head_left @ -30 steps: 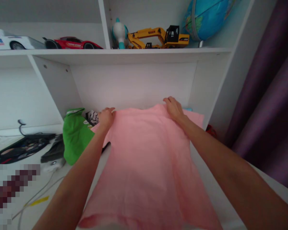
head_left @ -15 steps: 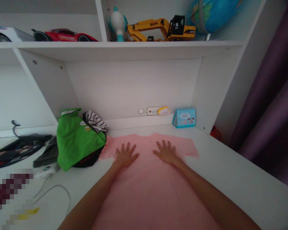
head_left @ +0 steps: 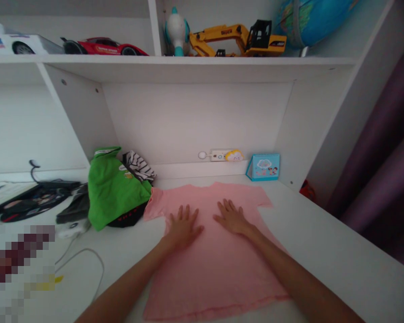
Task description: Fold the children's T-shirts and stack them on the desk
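Note:
A pink short-sleeved shirt [head_left: 218, 273] lies spread on the white desk [head_left: 336, 251], its neckline toward the back wall and its hem toward me. My left hand [head_left: 184, 228] rests palm down on the left part of its chest, fingers spread. On the right part of the chest lies my right hand [head_left: 233, 217], also flat with fingers apart. Neither hand grasps the cloth. The left sleeve looks creased and comes up against a heap of clothes, while the right sleeve lies flat. My forearms cover parts of both side edges.
Left of the shirt are a green garment [head_left: 116, 193], a striped cloth [head_left: 139, 168] and a white cable [head_left: 99, 260]. A power strip [head_left: 218, 155] and a blue desk calendar [head_left: 265, 167] stand at the back. Overhead, a shelf [head_left: 202, 61] holds a toy excavator [head_left: 239, 39] and a globe [head_left: 316, 22].
The shirt's hem has come into view near the front. My hands have slid slightly toward me on the cloth. The camera view has shifted a little left.

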`<action>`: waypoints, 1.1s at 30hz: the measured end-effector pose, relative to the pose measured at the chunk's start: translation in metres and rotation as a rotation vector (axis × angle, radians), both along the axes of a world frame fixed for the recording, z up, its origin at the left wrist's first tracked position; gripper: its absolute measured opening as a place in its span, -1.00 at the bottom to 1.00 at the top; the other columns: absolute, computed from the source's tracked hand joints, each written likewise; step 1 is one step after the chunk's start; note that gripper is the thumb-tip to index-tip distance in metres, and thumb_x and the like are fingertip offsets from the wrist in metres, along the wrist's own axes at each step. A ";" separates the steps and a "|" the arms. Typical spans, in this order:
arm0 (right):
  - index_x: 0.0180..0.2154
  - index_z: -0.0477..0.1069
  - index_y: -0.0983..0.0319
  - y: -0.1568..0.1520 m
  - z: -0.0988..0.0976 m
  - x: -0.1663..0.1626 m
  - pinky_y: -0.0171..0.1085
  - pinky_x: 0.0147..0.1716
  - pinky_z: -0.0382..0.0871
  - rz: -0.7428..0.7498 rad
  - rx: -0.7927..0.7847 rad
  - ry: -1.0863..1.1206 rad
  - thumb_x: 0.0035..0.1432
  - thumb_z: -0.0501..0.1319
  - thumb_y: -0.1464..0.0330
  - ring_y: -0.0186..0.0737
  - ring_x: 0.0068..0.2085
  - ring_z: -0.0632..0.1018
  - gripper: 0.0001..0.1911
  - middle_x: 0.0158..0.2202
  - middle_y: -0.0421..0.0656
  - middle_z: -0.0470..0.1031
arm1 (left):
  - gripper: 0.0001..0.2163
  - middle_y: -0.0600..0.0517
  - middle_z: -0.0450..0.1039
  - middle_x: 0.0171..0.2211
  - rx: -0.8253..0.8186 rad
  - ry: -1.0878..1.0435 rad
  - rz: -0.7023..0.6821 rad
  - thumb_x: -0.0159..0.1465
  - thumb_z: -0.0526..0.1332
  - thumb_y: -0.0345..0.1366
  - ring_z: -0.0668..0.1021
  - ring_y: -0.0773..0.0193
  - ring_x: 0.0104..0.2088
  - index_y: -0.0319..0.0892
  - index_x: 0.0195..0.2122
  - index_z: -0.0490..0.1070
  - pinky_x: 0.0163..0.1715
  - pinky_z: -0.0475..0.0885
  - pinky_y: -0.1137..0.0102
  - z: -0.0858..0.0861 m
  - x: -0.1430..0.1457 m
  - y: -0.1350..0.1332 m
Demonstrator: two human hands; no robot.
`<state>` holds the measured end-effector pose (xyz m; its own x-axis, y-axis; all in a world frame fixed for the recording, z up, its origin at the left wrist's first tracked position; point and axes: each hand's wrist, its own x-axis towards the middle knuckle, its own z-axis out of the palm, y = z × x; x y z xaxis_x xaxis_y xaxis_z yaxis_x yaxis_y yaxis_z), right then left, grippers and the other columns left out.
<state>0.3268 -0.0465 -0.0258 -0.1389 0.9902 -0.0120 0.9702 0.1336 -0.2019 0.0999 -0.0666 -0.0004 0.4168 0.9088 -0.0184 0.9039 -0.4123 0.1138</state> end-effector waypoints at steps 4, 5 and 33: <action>0.22 -0.15 0.32 -0.018 -0.010 0.008 0.10 0.09 -0.18 0.023 0.055 0.022 0.15 -0.22 -0.03 0.01 0.23 -0.14 -0.25 0.25 0.04 -0.20 | -0.42 -0.04 -0.26 0.25 0.004 -0.012 -0.066 0.21 -0.23 0.12 -0.16 -0.05 0.21 0.02 0.22 -0.11 0.07 -0.18 -0.05 -0.007 -0.013 -0.012; 0.21 -0.12 0.35 -0.019 -0.010 0.013 0.08 0.10 -0.17 0.008 0.069 0.039 0.16 -0.19 0.00 0.00 0.23 -0.12 -0.27 0.24 0.05 -0.17 | -0.43 -0.02 -0.25 0.25 0.015 -0.015 -0.066 0.22 -0.23 0.11 -0.15 -0.03 0.21 0.02 0.21 -0.11 0.08 -0.18 -0.02 -0.007 -0.015 -0.011; -0.24 0.40 0.21 -0.203 0.034 0.054 -0.22 -0.10 0.30 0.186 0.215 0.437 0.18 -0.03 0.33 -0.20 -0.12 0.44 -0.75 -0.17 -0.07 0.44 | -0.75 0.00 0.42 -0.26 -0.015 -0.417 -0.354 0.30 -0.08 -0.30 0.46 0.30 -0.26 -0.11 -0.25 0.39 -0.24 0.37 0.45 0.038 -0.054 -0.161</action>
<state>0.3812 -0.2490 0.0083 -0.2593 0.9222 0.2868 0.7575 0.3784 -0.5319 0.0463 -0.2278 0.0379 0.6717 0.7128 0.2018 0.5875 -0.6785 0.4410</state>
